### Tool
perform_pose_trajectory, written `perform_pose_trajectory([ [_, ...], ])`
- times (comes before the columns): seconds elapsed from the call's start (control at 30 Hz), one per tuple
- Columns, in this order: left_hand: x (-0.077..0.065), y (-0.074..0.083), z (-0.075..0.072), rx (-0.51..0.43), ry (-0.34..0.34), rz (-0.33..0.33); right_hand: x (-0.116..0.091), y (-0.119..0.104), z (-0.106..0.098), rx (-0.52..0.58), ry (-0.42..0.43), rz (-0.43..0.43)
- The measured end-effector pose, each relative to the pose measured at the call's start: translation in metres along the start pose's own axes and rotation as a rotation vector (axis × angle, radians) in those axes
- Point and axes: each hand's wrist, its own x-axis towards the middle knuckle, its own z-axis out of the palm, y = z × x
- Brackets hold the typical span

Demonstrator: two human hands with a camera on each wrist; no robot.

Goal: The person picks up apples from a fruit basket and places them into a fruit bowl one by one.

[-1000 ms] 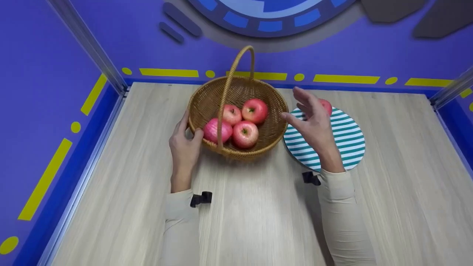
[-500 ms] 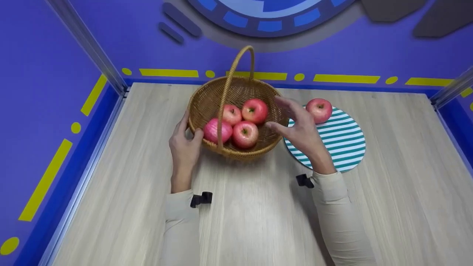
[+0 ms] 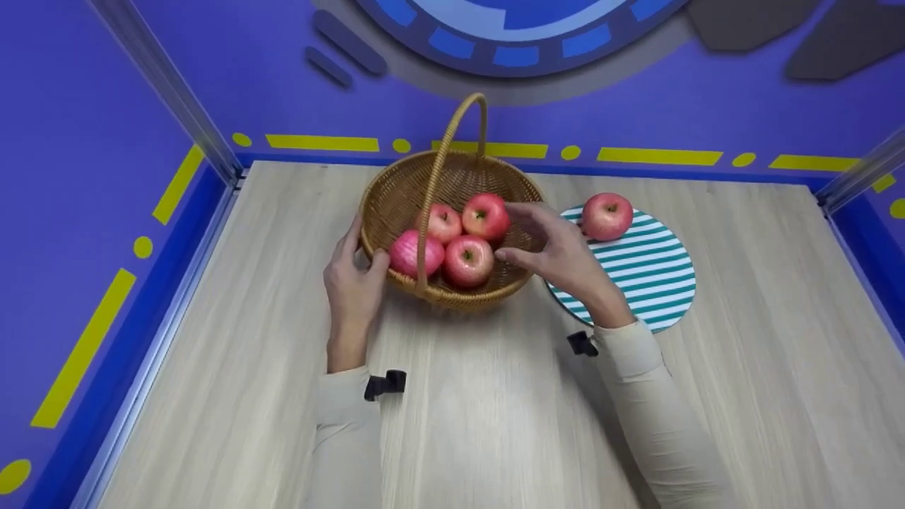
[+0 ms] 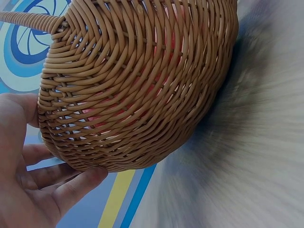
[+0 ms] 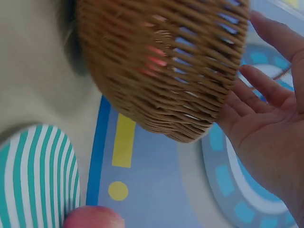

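A brown wicker basket (image 3: 520, 180) with a tall handle holds several red apples, among them a back right apple (image 3: 486, 216) and a front apple (image 3: 468, 261). My left hand (image 3: 355, 286) holds the basket's left rim, thumb at the rim and fingers along the outer wall; the left wrist view shows the fingers against the weave (image 4: 128, 90). My right hand (image 3: 558, 251) reaches over the right rim into the basket, fingers spread. Its fingertips are beside the back right apple and its thumb near the front apple; contact is unclear.
Right of the basket lies a round green-and-white striped mat (image 3: 647, 276), with a single apple (image 3: 607, 217) on its back left edge. The pale wooden table (image 3: 466, 410) is bounded by blue-purple walls (image 3: 636, 113) at the back and sides.
My right hand has moved left from beside the mat's apple, over the basket's rim and in among its apples. My left hand stays on the rim.
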Motion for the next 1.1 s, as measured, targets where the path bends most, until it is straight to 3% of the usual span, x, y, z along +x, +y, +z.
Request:
perform_pose_trajectory([
  [0.2,-0.001,-0.003,-0.003,0.013,0.025,0.016,0.018,0.001,0.007,-0.169,-0.166,-0.068],
  [0.37,-0.002,-0.004,-0.003,0.016,0.027,0.009,0.027,0.000,0.009,-0.252,-0.253,-0.086],
  [0.8,-0.002,0.001,0.000,0.018,0.023,0.014,0.038,0.002,0.015,-0.337,-0.389,-0.098],
  [1.1,-0.001,0.003,0.003,-0.004,0.005,0.013,0.043,0.007,0.019,-0.361,-0.422,-0.119],
])
